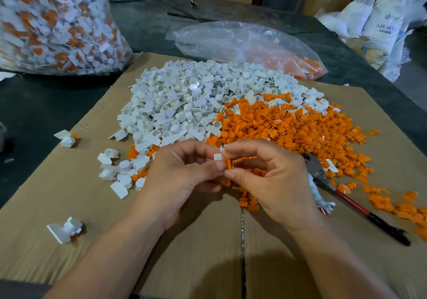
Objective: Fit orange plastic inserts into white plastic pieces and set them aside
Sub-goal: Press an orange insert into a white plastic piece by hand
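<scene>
Both hands meet above the near edge of the heaps, over a flattened cardboard sheet (184,259). The left hand (182,178) pinches a small white piece (218,157) between curled thumb and forefinger. The right hand (270,180) has thumb and forefinger closed on an orange insert (228,163), which touches the white piece just below it. How far the insert is seated cannot be told. Beyond the hands lies a heap of white pieces (184,100) on the left, merging on the right with a heap of orange inserts (293,127). Loose ones of both colours are scattered towards the near side. Two assembled pieces (66,139) and (65,229), white with a little orange showing, lie well apart on the left of the cardboard. Red-handled pliers (346,197) lie just right of the right hand, their head among the orange inserts. Behind the heaps a clear plastic bag (242,42) holds more orange parts. At far left a large clear bag (57,23) bulging with white-and-orange pieces stands on the dark table (41,106). White sacks (381,19) stand at the far right.
</scene>
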{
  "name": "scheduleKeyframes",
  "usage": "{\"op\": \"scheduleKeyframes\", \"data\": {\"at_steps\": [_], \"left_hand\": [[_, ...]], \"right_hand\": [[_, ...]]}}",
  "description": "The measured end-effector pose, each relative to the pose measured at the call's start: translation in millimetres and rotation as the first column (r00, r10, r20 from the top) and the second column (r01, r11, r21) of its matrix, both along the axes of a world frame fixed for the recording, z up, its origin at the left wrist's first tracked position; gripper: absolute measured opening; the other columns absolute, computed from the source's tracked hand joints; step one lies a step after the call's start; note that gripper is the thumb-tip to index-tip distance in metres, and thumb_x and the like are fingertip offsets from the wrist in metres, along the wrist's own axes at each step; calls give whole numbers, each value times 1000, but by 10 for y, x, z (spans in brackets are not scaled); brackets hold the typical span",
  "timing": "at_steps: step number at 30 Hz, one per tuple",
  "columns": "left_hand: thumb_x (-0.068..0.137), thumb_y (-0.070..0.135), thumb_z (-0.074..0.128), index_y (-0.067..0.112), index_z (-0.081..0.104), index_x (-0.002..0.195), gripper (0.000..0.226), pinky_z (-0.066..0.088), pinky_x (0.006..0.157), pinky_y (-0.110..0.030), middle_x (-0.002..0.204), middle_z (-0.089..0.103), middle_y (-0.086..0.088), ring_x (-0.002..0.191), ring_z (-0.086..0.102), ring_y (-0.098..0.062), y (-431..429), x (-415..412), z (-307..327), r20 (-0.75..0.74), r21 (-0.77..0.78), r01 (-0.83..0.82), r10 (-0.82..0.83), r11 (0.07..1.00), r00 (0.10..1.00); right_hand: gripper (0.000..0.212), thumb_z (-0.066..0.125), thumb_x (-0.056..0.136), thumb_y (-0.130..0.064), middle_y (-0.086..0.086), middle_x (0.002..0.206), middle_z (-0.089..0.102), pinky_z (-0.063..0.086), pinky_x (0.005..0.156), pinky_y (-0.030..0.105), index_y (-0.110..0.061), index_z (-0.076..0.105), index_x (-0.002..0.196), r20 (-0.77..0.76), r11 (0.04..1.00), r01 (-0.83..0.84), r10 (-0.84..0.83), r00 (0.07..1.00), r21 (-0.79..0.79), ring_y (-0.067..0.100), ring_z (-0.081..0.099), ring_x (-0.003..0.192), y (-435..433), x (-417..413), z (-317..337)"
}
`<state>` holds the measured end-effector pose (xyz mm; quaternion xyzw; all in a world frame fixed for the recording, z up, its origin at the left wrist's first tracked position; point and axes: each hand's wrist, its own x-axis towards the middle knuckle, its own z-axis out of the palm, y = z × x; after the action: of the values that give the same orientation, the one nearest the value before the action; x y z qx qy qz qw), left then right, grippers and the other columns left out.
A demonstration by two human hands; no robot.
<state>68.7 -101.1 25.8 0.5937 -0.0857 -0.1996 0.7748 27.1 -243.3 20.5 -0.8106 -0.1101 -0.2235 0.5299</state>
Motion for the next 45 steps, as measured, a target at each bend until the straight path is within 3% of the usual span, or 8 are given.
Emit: {"op": "scheduleKeyframes", "data": {"at_steps": [3, 8, 17, 24, 32, 45], "left_hand": [[51, 5, 69, 11, 72, 60, 11, 53, 46, -21, 56, 64, -10, 47, 63, -17, -7, 2, -3, -18, -17, -12, 11, 1000, 1000], [52, 2, 67, 6, 72, 61, 10, 52, 45, -21, 58, 65, -12, 47, 63, -17, -14, -1, 15, -50, -89, -24, 19, 996, 999], [52, 6, 68, 9, 74, 64, 14, 53, 48, -20, 59, 67, -9, 50, 63, -16, 7, 8, 20, -30, -74, -13, 11, 997, 1000], [53, 4, 68, 8, 73, 62, 11, 52, 46, -19, 57, 66, -8, 48, 63, -15, -1, 8, 22, -37, -72, -20, 17, 997, 999], [55, 1, 66, 8, 71, 56, 8, 49, 43, -18, 55, 64, -7, 44, 59, -13, -32, -6, 36, 18, -32, -69, 70, 997, 997], [49, 4, 67, 7, 71, 56, 9, 50, 43, -19, 54, 64, -9, 44, 59, -15, -27, -15, 54, -29, -23, -81, 80, 996, 996]], "right_hand": [[40, 70, 68, -8, -26, 87, 66, 50, 72, 12, -44, 63, 86, 16, 1000, 3, -3, 1000, -11, -1, 65, 84, 9, -4, 4], [45, 72, 68, -9, -16, 98, 62, 51, 74, 16, -38, 59, 101, 47, 1000, 16, -15, 999, -18, 2, 63, 89, -8, 16, 8], [34, 72, 68, -16, -16, 92, 62, 53, 77, 23, -26, 64, 99, 48, 999, 19, -16, 999, -50, 4, 62, 88, -6, 24, 25], [33, 72, 68, -17, -16, 91, 63, 53, 75, 20, -28, 63, 97, 29, 999, 12, -11, 1000, -33, 4, 63, 87, -2, 21, 20], [35, 73, 67, -12, -13, 93, 63, 49, 76, 14, -18, 64, 101, 47, 998, -6, 8, 999, -56, 0, 62, 88, -2, 27, -10], [37, 72, 67, -11, -15, 93, 62, 47, 77, 12, -17, 63, 102, 68, 998, -5, 9, 998, -55, -2, 61, 88, 0, 36, -10]]}}
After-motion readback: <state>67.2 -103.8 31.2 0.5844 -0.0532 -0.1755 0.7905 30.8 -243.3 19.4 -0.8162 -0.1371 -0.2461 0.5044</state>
